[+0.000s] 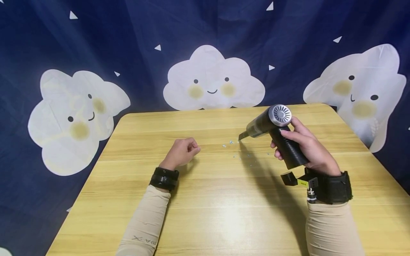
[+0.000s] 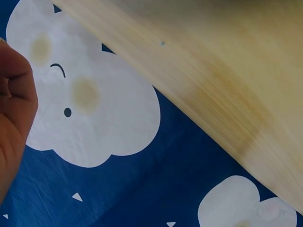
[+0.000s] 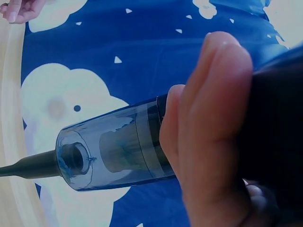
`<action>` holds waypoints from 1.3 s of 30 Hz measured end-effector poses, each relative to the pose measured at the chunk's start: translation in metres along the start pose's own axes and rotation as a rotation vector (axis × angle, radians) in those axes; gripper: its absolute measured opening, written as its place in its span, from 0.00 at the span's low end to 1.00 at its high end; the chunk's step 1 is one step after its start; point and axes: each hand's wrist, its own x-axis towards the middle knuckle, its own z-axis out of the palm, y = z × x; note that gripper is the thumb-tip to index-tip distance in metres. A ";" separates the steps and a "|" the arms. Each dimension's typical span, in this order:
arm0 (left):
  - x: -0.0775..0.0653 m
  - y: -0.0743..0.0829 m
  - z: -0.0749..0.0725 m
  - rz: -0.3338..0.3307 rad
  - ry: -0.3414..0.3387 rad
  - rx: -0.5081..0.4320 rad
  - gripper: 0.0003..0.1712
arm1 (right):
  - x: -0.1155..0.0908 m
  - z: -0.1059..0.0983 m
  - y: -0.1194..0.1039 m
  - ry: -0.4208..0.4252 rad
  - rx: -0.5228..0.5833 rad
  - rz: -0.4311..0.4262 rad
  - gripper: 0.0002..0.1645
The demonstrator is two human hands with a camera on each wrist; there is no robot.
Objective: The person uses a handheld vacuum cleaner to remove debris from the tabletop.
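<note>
My right hand grips the black handle of a handheld vacuum cleaner, the fingers curled round it. The silver vented end faces me, and the narrow nozzle points down-left at small pale-blue scraps on the table. In the right wrist view, bluish bits show inside the clear dust cup behind the dark nozzle. To the left of the scraps, my left hand is idle at the table with loosely curled fingers, holding nothing. Only part of this hand enters the left wrist view.
A light wooden table spans the space before me, its far edge against a dark blue curtain printed with smiling clouds and white triangles. More tiny scraps lie scattered under and left of the vacuum. Both wrists wear black straps.
</note>
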 end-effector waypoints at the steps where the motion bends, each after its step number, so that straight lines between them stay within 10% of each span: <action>1: 0.000 0.000 0.000 -0.002 -0.002 0.002 0.07 | 0.000 0.000 0.001 0.002 -0.001 0.001 0.19; 39: -0.001 0.001 0.001 0.005 -0.018 0.001 0.07 | 0.004 0.003 0.004 0.029 -0.025 0.002 0.20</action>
